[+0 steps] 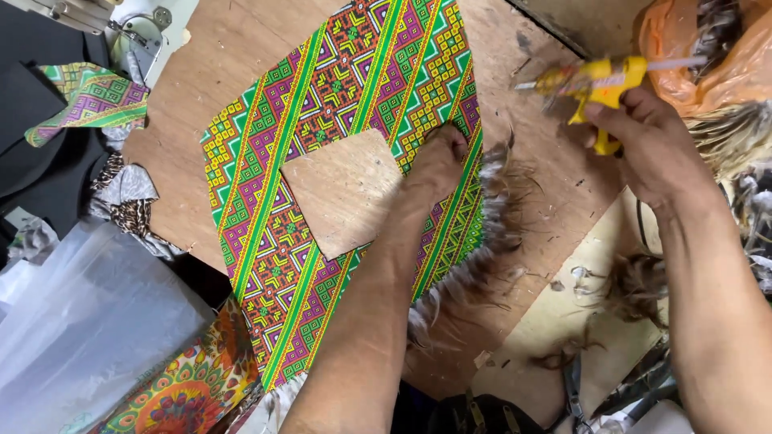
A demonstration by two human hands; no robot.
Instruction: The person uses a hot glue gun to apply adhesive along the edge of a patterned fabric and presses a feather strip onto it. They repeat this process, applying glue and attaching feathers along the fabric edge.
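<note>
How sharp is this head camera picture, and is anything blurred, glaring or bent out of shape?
In the head view, lighting is even and soft, with no strong shadows; the patterned fabric is crisp; the right hand and its yellow glue gun look slightly motion-blurred; the clear plastic sheet at lower left shows pale glare; edges bend a little, wide-angle style.

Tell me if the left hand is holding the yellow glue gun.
No, the yellow glue gun is in the right hand; the left hand presses on the patterned fabric.

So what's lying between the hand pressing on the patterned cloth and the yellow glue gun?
In the head view, a fringe of brown feathers along the cloth's edge, then bare wooden board, between the left hand and the glue gun.
</note>
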